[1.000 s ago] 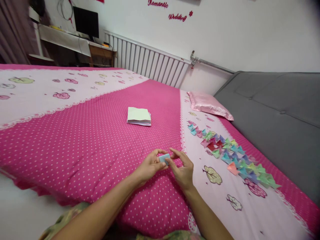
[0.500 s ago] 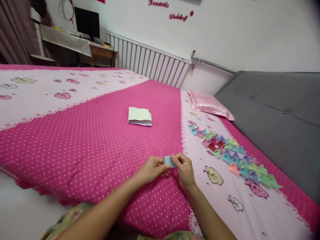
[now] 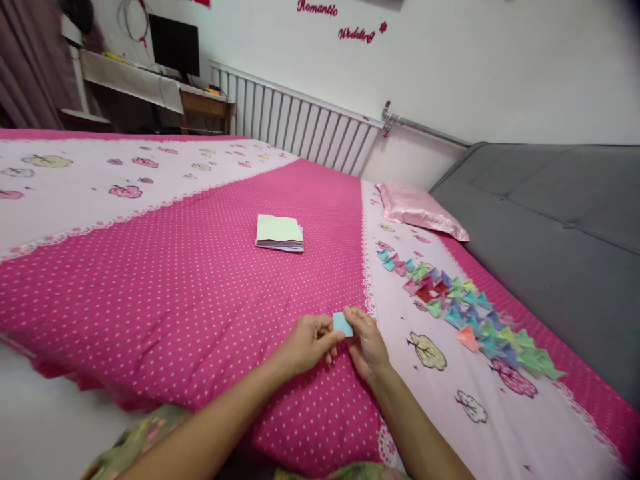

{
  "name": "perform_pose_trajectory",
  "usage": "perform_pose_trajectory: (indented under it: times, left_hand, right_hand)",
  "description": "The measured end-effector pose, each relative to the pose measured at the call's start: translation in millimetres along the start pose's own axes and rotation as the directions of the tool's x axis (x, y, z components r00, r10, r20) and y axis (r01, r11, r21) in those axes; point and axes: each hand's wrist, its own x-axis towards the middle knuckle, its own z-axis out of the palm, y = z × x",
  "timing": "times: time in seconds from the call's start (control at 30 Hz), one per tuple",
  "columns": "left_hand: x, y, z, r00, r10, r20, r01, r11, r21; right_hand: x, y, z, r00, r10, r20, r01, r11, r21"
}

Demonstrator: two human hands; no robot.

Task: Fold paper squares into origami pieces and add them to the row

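Note:
A small light-blue folded paper square [image 3: 343, 324] is held between both hands above the pink dotted bedspread [image 3: 210, 293]. My left hand [image 3: 310, 340] pinches its lower left edge, thumb on top and the other fingers curled beneath. At its upper right corner my right hand [image 3: 367, 340] grips it with thumb and fingers. Farther off on the bed sits a stack of paper sheets [image 3: 279, 230], pale green on top. To the right stand several rows of small folded paper boats [image 3: 469, 338] in blue, green, pink, red, purple and orange.
A pink satin pillow [image 3: 420, 208] lies near the grey padded headboard [image 3: 560, 220]. Metal railing [image 3: 300, 110] runs along the bed's far side. Beyond it, at upper left, are a desk [image 3: 130, 81] with a monitor [image 3: 175, 45] and a standing fan [image 3: 75, 67].
The blue paper square has shifted slightly right and shows more of its face. My right hand has turned a little, its fingers now less curled over the paper.

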Motion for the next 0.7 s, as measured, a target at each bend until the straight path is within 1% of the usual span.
perform_pose_trajectory:
  times: [0.1,0.2,0.27,0.37,0.43,0.57,0.7]
  left_hand:
    - [0.7,-2.6,-0.2,1.000,-0.002,0.015,0.003,1.000,-0.026]
    - [2.3,-6.9,-0.6,1.000,-0.017,0.000,0.017,0.998,-0.066]
    - [4.4,-9.4,-1.2,0.999,-0.031,-0.029,0.027,0.994,-0.109]
    - [7.8,-10.1,-2.8,0.995,-0.048,-0.088,0.032,0.983,-0.180]
    - [9.1,-8.6,-3.8,0.991,-0.049,-0.122,0.023,0.979,-0.203]
    - [8.4,-4.9,-4.7,0.989,-0.048,-0.139,0.020,0.980,-0.200]
    - [6.7,-4.8,-4.2,0.990,-0.025,-0.138,0.004,0.989,-0.151]
  right_hand:
    - [0.3,0.9,-0.9,1.000,-0.005,0.002,0.005,1.000,-0.006]
    - [1.2,2.6,-2.5,0.997,-0.069,0.018,0.070,0.995,-0.068]
    - [1.7,3.5,-3.5,0.993,-0.102,0.063,0.108,0.989,-0.099]
    - [1.8,3.6,-5.4,0.982,-0.120,0.149,0.141,0.979,-0.145]
    - [1.6,3.2,-7.0,0.973,-0.153,0.173,0.186,0.962,-0.199]
    - [1.8,2.6,-9.4,0.958,-0.237,0.160,0.274,0.921,-0.275]
    - [2.2,1.8,-9.0,0.949,-0.278,0.150,0.312,0.895,-0.319]
